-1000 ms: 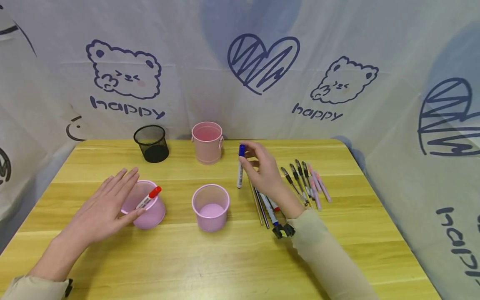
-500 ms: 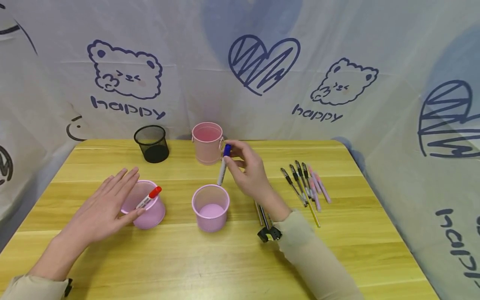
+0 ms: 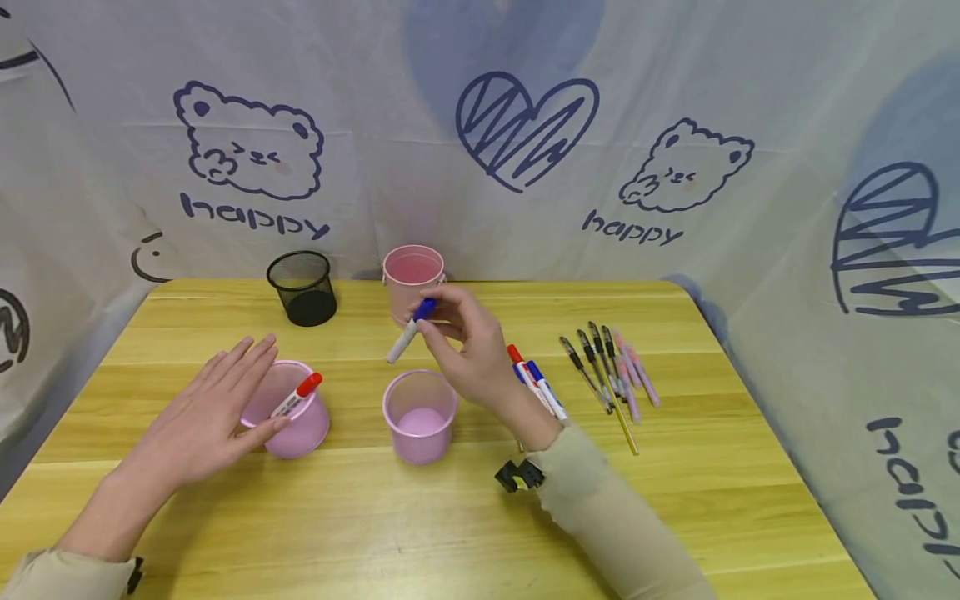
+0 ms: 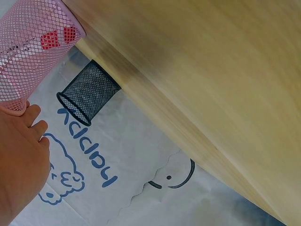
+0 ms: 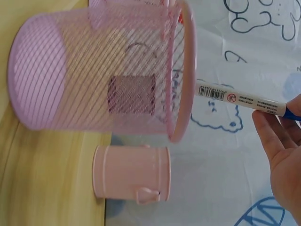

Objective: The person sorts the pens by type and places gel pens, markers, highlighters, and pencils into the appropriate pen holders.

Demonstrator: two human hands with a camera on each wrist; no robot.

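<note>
My right hand [image 3: 476, 354] pinches a whiteboard marker [image 3: 403, 342] by its blue cap, between thumb and fingers. The marker slants with its lower end down to the left, above the far side of the middle pink mesh cup [image 3: 422, 446]. In the right wrist view the end of the marker [image 5: 244, 100] appears level with that cup's rim [image 5: 184, 70]. My left hand [image 3: 202, 421] lies with straight fingers over the rim of the left pink mesh cup [image 3: 303, 435]. A red-capped marker [image 3: 298, 394] leans inside that cup, its cap above the rim.
At the back stand a black mesh cup [image 3: 311, 308] and a pink bucket [image 3: 405, 300] with side handles. Right of my right hand lie red- and blue-capped markers [image 3: 549, 390], several black-capped pens [image 3: 592, 364], a yellow stick [image 3: 624, 427] and lilac pens [image 3: 642, 375].
My right hand has carried the blue-capped marker left, from over the loose markers to above the middle cup, and the marker has tilted. My left hand has stayed in place.
</note>
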